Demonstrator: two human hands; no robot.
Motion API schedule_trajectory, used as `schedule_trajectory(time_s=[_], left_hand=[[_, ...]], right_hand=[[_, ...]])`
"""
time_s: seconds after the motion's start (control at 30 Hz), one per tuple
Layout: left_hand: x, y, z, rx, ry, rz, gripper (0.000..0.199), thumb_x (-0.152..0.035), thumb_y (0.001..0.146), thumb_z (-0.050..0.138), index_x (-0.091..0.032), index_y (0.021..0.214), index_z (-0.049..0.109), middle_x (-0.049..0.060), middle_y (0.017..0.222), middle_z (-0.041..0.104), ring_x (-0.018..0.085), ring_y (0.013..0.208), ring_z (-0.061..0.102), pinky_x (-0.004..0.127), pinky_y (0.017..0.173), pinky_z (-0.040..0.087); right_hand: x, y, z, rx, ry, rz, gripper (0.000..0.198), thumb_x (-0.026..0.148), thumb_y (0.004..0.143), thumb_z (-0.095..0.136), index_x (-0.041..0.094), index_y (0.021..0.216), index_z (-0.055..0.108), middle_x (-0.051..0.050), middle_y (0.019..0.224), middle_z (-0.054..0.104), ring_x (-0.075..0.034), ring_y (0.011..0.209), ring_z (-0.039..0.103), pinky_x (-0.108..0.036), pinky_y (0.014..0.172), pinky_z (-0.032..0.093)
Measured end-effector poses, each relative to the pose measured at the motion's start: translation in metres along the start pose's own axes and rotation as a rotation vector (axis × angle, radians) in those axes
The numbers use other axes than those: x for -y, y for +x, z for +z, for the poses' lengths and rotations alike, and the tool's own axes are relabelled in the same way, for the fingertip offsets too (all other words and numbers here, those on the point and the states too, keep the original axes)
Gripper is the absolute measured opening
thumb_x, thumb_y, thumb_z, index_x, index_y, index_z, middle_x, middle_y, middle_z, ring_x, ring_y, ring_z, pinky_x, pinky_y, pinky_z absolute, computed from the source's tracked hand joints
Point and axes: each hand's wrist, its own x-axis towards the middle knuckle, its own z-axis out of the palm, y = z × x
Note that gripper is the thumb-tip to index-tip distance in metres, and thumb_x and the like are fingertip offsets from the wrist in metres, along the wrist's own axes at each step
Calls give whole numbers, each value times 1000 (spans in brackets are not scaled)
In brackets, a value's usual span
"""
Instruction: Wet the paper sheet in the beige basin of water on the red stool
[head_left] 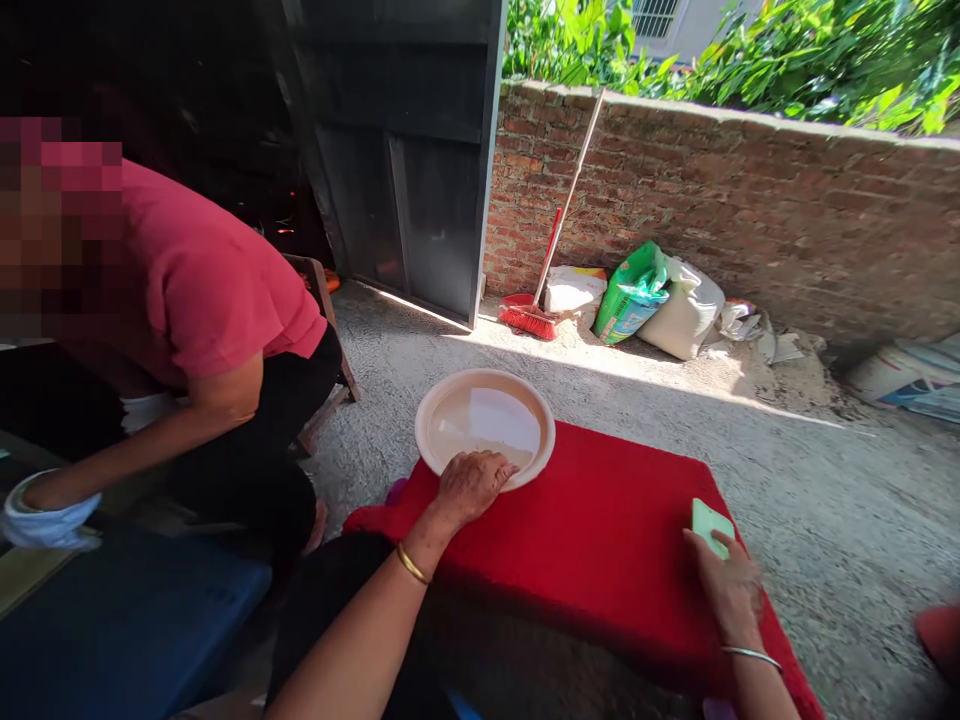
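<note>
My left hand (474,484), with a gold bangle at the wrist, is curled over the near rim of a pale round basin (422,425). Cloudy water fills the basin, and light reflects off its surface. The fingertips are partly hidden. Under the basin's right part lies a red cloth (600,530) covering a low table. At the cloth's right edge my right hand (727,585), wearing a silver bangle, grips a pale green flat rectangular object (711,525) between thumb and fingers. I cannot make out exactly what it is.
At left a person in a pink shirt (225,290) bends over, wearing white gloves, beside a dark blue surface (135,610). A dark metal door (420,180) stands behind. A broom (531,320), green sack (630,295) and white sack (682,310) line the brick wall.
</note>
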Motion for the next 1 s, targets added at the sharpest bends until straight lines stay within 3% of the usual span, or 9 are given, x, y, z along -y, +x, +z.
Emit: schedule_trajectory(time_s=[0.13, 0.2, 0.33, 0.43, 0.6, 0.67, 0.73, 0.87, 1.0], left_hand=[[1, -2, -1, 7, -7, -13, 39, -43, 106, 40, -24, 99, 73, 5, 101, 76, 21, 98, 69, 31, 82, 45], [2, -3, 0, 2, -8, -12, 38, -43, 106, 40, -24, 99, 72, 5, 101, 75, 21, 98, 69, 31, 82, 45], [3, -3, 1, 2, 2, -8, 39, -43, 106, 40, -23, 98, 72, 5, 101, 75, 20, 97, 69, 30, 81, 44], [2, -3, 0, 10, -6, -6, 38, -43, 106, 40, -23, 99, 72, 5, 102, 76, 20, 99, 68, 30, 82, 44], [1, -2, -1, 11, -17, -3, 36, -41, 106, 40, -23, 101, 72, 5, 102, 75, 20, 99, 68, 30, 82, 43], [2, -2, -1, 3, -12, -5, 36, -41, 106, 40, -23, 100, 71, 5, 102, 75, 20, 99, 68, 29, 82, 43], [3, -2, 0, -1, 3, -3, 37, -41, 106, 40, -23, 100, 71, 5, 101, 75, 20, 99, 68, 29, 81, 43], [3, -2, -2, 7, 22, -1, 37, -40, 107, 39, -23, 100, 71, 5, 102, 75, 19, 98, 68, 29, 80, 42], [2, -4, -4, 8, 13, -12, 34, -37, 106, 40, -24, 101, 71, 5, 103, 76, 20, 97, 69, 30, 79, 42]], right_hand=[[78, -88, 40, 188, 48, -244, 54, 57, 82, 59, 26, 126, 67, -8, 101, 62, -27, 88, 65, -34, 66, 50], [111, -141, 56, 350, 124, -502, 46, 45, 83, 62, 29, 125, 66, -6, 107, 60, -24, 89, 65, -32, 71, 49], [125, -188, 54, 650, 270, -779, 44, 33, 75, 68, 29, 119, 69, -3, 103, 60, -18, 81, 63, -28, 70, 47], [82, -151, 30, 536, 388, -668, 47, 48, 76, 62, 25, 117, 70, -5, 98, 60, -21, 81, 62, -32, 72, 49], [-41, -39, -18, 68, 203, -117, 82, 73, 63, 52, 12, 114, 70, -12, 85, 60, -36, 88, 61, -48, 80, 50], [-70, -20, -27, 26, 94, 53, 87, 72, 64, 47, 8, 118, 68, -14, 82, 59, -39, 86, 62, -50, 76, 50], [-72, -30, -24, 35, 42, 79, 86, 71, 68, 45, 9, 122, 67, -14, 84, 59, -39, 89, 63, -50, 74, 52], [-10, -122, 10, 180, 115, -234, 65, 63, 79, 48, 23, 127, 65, -12, 106, 60, -33, 94, 65, -44, 75, 53], [55, -211, 31, 635, 224, -672, 51, 34, 70, 65, 33, 121, 70, -6, 121, 61, -25, 99, 67, -36, 87, 52]])
